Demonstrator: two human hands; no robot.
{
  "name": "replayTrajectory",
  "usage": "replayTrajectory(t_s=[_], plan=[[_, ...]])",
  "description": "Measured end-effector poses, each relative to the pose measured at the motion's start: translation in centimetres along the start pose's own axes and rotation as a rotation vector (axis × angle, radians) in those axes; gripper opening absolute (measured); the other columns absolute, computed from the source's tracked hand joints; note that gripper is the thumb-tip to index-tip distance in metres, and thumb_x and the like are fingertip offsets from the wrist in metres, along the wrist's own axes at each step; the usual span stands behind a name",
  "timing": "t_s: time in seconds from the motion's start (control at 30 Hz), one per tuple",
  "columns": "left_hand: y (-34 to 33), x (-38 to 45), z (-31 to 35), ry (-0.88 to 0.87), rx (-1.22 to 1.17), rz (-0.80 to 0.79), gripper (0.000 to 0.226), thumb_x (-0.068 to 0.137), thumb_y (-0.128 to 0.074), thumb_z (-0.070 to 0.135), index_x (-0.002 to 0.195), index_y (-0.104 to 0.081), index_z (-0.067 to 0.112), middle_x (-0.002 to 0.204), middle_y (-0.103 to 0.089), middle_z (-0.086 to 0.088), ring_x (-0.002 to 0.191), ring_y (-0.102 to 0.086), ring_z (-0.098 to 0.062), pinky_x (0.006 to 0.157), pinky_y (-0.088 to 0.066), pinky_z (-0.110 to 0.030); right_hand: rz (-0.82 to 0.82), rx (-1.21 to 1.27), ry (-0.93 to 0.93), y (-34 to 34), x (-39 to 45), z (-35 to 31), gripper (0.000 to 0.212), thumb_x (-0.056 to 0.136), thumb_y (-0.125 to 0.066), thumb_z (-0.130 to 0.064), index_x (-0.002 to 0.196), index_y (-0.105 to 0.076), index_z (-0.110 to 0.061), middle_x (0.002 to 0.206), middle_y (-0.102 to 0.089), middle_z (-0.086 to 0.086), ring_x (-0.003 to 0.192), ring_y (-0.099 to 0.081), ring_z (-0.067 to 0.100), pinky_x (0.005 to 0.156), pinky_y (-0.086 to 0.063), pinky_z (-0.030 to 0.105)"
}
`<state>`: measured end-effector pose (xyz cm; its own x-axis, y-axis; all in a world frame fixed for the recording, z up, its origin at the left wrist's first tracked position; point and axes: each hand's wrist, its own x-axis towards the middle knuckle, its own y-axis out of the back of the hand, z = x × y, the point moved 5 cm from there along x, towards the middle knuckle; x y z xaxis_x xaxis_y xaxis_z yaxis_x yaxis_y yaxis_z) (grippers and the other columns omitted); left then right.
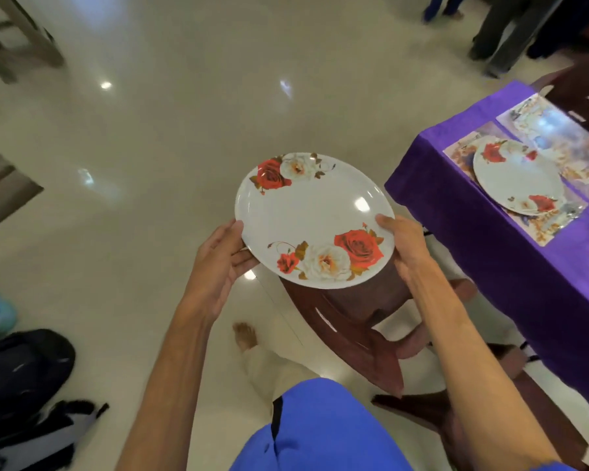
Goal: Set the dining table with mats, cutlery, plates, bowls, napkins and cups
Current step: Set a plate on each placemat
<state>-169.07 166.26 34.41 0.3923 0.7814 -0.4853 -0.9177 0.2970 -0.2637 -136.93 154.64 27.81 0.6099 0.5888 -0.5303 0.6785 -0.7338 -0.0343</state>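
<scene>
- Both hands carry one rose-printed plate (315, 220) by opposite edges — the left hand (218, 263) with its thumb over the rim and fingers curled beneath, the right hand (400, 248) mirrored on the other side, thumb tip on the rim beside the big red rose.
- Holding at two opposite edges looks chosen to keep the plate level and its face untouched while it is brought across — a judgement, not something shown.
- It hangs in the air over the pale floor (170, 124), above a dark wooden chair (357, 321), just short of the corner of the purple-clothed table (463, 212) to the right, touching neither.
- On that table a matching plate (517, 178) already lies on a patterned mat (555, 229); a second mat (551, 125) beside it is bare, which is probably where this one goes.
- Face up and roughly level, the carried plate tips slightly; it reads as an oval whose long axis runs from upper left to lower right, one rose cluster at the far left rim, the larger at the near right — though the wide lens may cause that stretch.
- A dark backpack (21, 372) lies on the floor at lower left.
</scene>
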Motion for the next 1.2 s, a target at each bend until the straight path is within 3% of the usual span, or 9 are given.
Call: replayTrajectory(t_s=[0.13, 0.27, 0.43, 0.57, 0.7, 0.9, 1.07, 1.2], plan=[[1.0, 7.6, 3.0, 0.094, 0.108, -0.024, 0.032, 0.111, -0.049, 0.034, 0.129, -0.062, 0.011, 0.114, -0.079, -0.011, 0.101, -0.078, -0.024, 0.079, -0.063, -0.03, 0.014, 0.035, -0.031, -4.4, 5.8, -2.2, 0.041, 0.085, -0.077, -0.019, 0.118, -0.07, 0.004, 0.111, -0.075, 0.024, 0.105, -0.072, 0.045, 0.101, -0.052, 0.065], [0.4, 14.2, 6.7, 0.137, 0.241, -0.146, 0.034, 0.113, -0.043, 0.034, 0.132, -0.062, 0.013, 0.113, -0.079, -0.009, 0.104, -0.076, -0.025, 0.085, -0.064, -0.035, 0.042, 0.134, -0.067, -7.5, 11.1, -5.0, 0.052, 0.077, -0.084, -0.02, 0.12, -0.07, 0.005, 0.115, -0.073, 0.027, 0.109, -0.07, 0.047, 0.102, -0.049, 0.068], [-3.6, 24.2, 11.6, 0.122, 0.329, -0.32, 0.032, 0.112, -0.044, 0.026, 0.137, -0.062, 0.016, 0.122, -0.076, -0.006, 0.106, -0.074, -0.022, 0.087, -0.062, -0.033, 0.195, 0.271, -0.038, -7.4, 15.6, -8.9, 0.036, 0.088, -0.074, -0.017, 0.121, -0.069, -0.002, 0.119, -0.073, 0.025, 0.111, -0.07, 0.045, 0.101, -0.052, 0.065], [-9.0, 33.3, 13.5, 0.134, 0.444, -0.5, 0.031, 0.113, -0.043, 0.019, 0.133, -0.066, 0.014, 0.121, -0.077, -0.006, 0.105, -0.074, -0.021, 0.086, -0.06, -0.031, 0.411, 0.361, 0.034, -5.1, 19.3, -11.4, 0.028, 0.089, -0.073, -0.019, 0.115, -0.072, -0.007, 0.116, -0.074, 0.02, 0.108, -0.072, 0.043, 0.101, -0.052, 0.064], [-13.6, 43.1, 15.9, 0.148, 0.529, -0.575, 0.029, 0.111, -0.045, 0.018, 0.123, -0.071, 0.011, 0.117, -0.078, -0.008, 0.106, -0.075, -0.025, 0.089, -0.062, -0.034, 0.515, 0.396, 0.074, -5.1, 23.4, -13.9, 0.029, 0.093, -0.07, -0.021, 0.119, -0.071, -0.009, 0.116, -0.075, 0.018, 0.108, -0.073, 0.04, 0.1, -0.054, 0.059], [-21.7, 55.7, 20.8, 0.224, 0.65, -0.744, 0.028, 0.11, -0.046, 0.013, 0.119, -0.073, 0.01, 0.116, -0.078, -0.009, 0.105, -0.075, -0.022, 0.091, -0.061, -0.034, 0.759, 0.525, 0.054, -6.9, 29.3, -19.7, 0.03, 0.092, -0.072, -0.022, 0.113, -0.074, -0.002, 0.109, -0.077, 0.02, 0.105, -0.073, 0.042, 0.1, -0.054, 0.061], [-30.8, 62.9, 24.1, 0.268, 0.689, -0.856, 0.025, 0.108, -0.051, 0.013, 0.113, -0.074, 0.005, 0.107, -0.079, -0.011, 0.093, -0.073, -0.023, 0.088, -0.062, -0.034, 0.832, 0.661, 0.087, -5.9, 33.6, -24.7, 0.048, 0.089, -0.071, -0.033, 0.124, -0.068, 0.001, 0.12, -0.071, 0.025, 0.112, -0.069, 0.045, 0.103, -0.05, 0.066], [-38.5, 67.4, 23.9, 0.292, 0.684, -0.927, 0.022, 0.107, -0.053, 0.012, 0.11, -0.073, 0.002, 0.088, -0.077, -0.004, 0.073, -0.067, -0.013, 0.078, -0.062, -0.027, 0.915, 0.713, 0.121, -3.2, 38.1, -27.6, 0.033, 0.09, -0.068, -0.018, 0.119, -0.072, -0.002, 0.12, -0.071, 0.026, 0.104, -0.07, 0.038, 0.096, -0.055, 0.054]])
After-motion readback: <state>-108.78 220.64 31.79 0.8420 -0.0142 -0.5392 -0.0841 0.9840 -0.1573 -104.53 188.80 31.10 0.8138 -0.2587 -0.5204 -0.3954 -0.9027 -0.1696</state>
